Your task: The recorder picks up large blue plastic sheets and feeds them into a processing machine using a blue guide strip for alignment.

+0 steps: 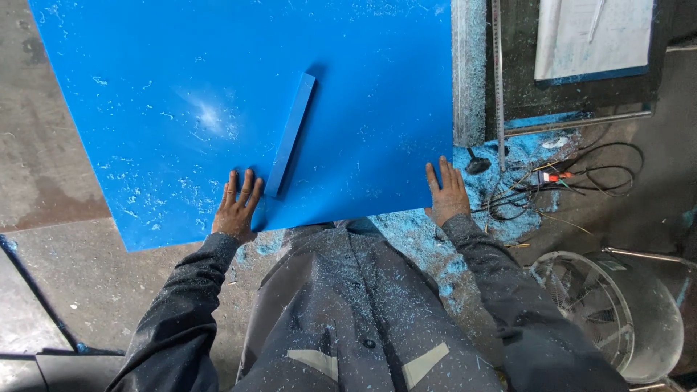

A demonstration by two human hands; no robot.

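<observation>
A large blue plastic sheet [181, 87] lies flat in front of me, dusted with pale shavings. A narrow blue strip [291, 133] rests on it, running diagonally toward my left hand. My left hand [237, 206] lies flat, fingers spread, on the sheet's near edge, its fingertips beside the strip's lower end. My right hand [446, 193] presses flat on the sheet's near right corner, fingers together. Neither hand holds anything.
Blue shavings [508, 181] cover the floor at right, with tangled cables [581, 178] and a small black tool [477, 163]. A metal rail [498, 72] runs beside the sheet. A round fan [610, 305] stands lower right. Papers on a board [592, 36] lie upper right.
</observation>
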